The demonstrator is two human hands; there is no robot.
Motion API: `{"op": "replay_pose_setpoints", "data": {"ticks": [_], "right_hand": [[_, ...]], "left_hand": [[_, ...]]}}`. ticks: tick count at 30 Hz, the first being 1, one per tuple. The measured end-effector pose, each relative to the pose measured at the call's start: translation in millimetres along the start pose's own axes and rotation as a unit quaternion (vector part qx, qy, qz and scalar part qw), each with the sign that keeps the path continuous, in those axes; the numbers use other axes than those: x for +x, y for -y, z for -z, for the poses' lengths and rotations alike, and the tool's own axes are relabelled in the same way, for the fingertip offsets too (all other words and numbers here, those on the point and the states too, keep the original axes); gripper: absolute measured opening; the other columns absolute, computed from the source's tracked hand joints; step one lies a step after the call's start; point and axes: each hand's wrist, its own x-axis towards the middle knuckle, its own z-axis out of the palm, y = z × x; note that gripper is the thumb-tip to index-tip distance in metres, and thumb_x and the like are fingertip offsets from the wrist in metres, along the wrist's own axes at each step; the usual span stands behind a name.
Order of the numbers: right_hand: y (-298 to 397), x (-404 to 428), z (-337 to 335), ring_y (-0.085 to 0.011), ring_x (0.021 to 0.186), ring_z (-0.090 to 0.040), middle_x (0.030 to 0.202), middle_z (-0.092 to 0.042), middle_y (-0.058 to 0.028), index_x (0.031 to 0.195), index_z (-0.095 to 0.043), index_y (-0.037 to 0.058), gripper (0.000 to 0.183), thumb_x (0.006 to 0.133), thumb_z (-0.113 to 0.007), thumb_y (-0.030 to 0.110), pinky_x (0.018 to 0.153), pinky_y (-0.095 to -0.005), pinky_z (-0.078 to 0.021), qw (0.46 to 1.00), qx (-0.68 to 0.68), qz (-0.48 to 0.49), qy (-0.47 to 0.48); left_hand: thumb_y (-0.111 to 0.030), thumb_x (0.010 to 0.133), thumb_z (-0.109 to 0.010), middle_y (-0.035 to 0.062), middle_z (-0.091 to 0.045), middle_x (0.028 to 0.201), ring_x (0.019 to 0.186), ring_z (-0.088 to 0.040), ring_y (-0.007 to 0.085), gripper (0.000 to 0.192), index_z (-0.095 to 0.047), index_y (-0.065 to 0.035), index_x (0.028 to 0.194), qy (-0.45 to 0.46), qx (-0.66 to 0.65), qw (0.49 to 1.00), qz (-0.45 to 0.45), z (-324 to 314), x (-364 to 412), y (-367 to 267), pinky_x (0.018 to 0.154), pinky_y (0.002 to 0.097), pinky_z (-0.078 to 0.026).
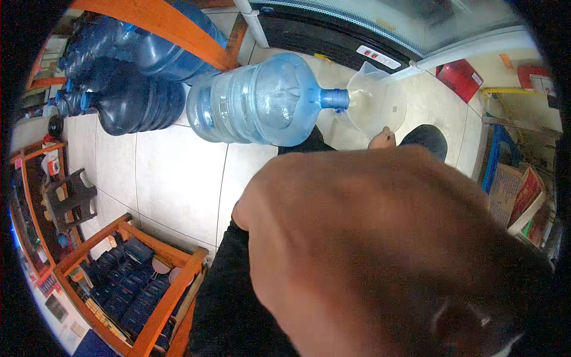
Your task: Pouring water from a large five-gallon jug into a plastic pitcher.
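A large clear-blue water jug (254, 105) lies on its side, its neck pointing right at the mouth of a translucent plastic pitcher (379, 105). What looks like my left hand (382, 138) pinches the pitcher's near rim or handle; its wrist and arm are hidden. My right hand (357, 214) is very close to the camera, back up, and covers much of the lower right. Its fingers bend away out of sight, so what they hold or touch cannot be seen. Dark trousers (227, 294) show below.
Several dark blue water jugs (134, 96) lie at upper left behind an orange frame (178, 26). At lower left stands an orange rack (178, 294) of dark items. A glass-fronted appliance with red switches (379, 57) is at the top. Cardboard (504, 192) leans at right.
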Motion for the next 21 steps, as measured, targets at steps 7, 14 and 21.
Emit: {"op": "replay_pose_setpoints", "data": {"ticks": [7,14,21], "right_hand": [[-1,-2,-1,-0.0407,0.073,-0.058,0.081,-0.063,-0.0263,0.082,-0.061,-0.0084,0.037,0.081,-0.049,0.027,0.069,-0.0465,-0.0436,1.0,0.003,-0.008,0.009],[16,-3,7,-0.0398,0.075,-0.06,0.084,-0.064,-0.025,0.087,-0.063,-0.0072,0.037,0.08,-0.049,0.026,0.071,-0.045,-0.0451,1.0,0.004,-0.016,-0.012],[10,-2,7,-0.0386,0.077,-0.061,0.084,-0.065,-0.0237,0.09,-0.064,-0.0056,0.035,0.083,-0.047,0.024,0.072,-0.0447,-0.0456,1.0,-0.013,0.019,-0.004]], "left_hand": [[-0.021,0.084,-0.062,0.0101,-0.063,0.093,0.076,-0.06,0.0207,0.024,-0.06,-0.0025,0.099,-0.001,-0.022,1.0,0.005,5,-1,10,0.071,0.0325,-0.047],[-0.02,0.086,-0.06,0.0109,-0.063,0.098,0.081,-0.061,0.0218,0.026,-0.06,-0.0018,0.105,0.004,-0.05,0.999,0.009,12,4,26,0.074,0.0346,-0.048],[-0.019,0.088,-0.057,0.0118,-0.063,0.104,0.085,-0.062,0.0228,0.029,-0.059,-0.0011,0.111,0.012,-0.067,0.997,0.024,17,11,47,0.077,0.0367,-0.049]]}}
